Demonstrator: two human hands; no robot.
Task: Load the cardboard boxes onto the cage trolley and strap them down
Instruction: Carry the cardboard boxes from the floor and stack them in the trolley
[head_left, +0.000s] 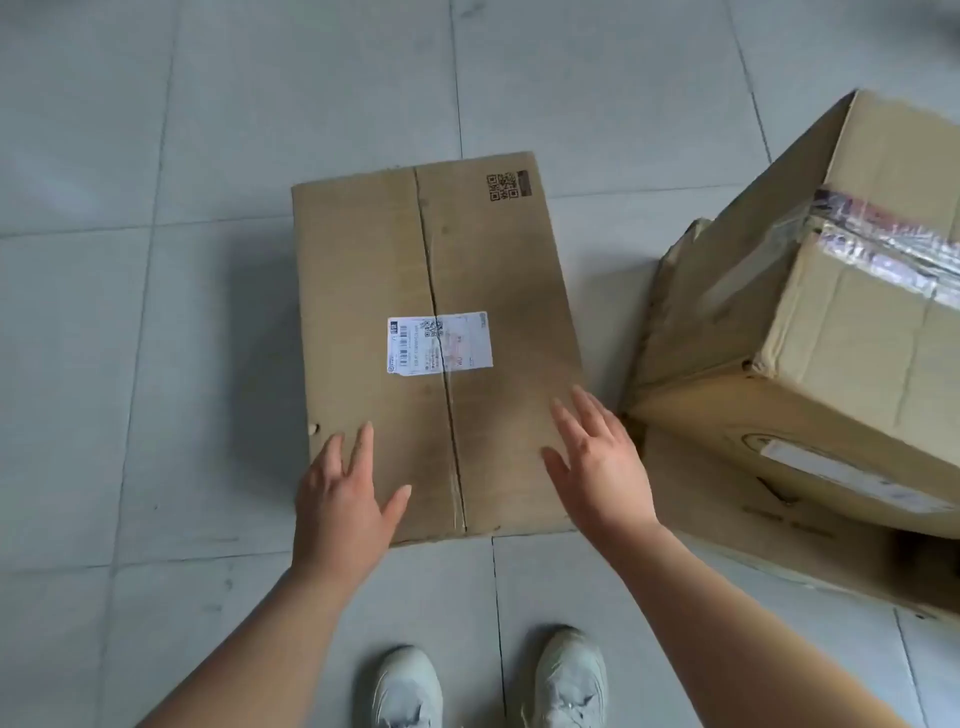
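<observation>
The head camera looks straight down at a tiled floor (156, 364). A closed cardboard box (363, 270) lies flat on it just ahead of the person's shoes (408, 686), with a white shipping label (439, 343) stuck across its centre seam.

Both hands are at the near end of the box top. The left hand (345, 493) is by the near left corner and the right hand (597, 462) is over the right edge. Both have straight, slightly spread fingers and grip nothing. Whether the palms touch the cardboard cannot be told.

To the right, close beside this box, a larger taped box (831, 338) sits tilted on another box (779, 525) lying under it.

The trolley and straps are not in view, so loading looks barely begun. The step in hand seems to be reaching for the first box. Next, each hand would probably need to slide down a long side, get the fingers under the bottom edge, and lift the box level.
</observation>
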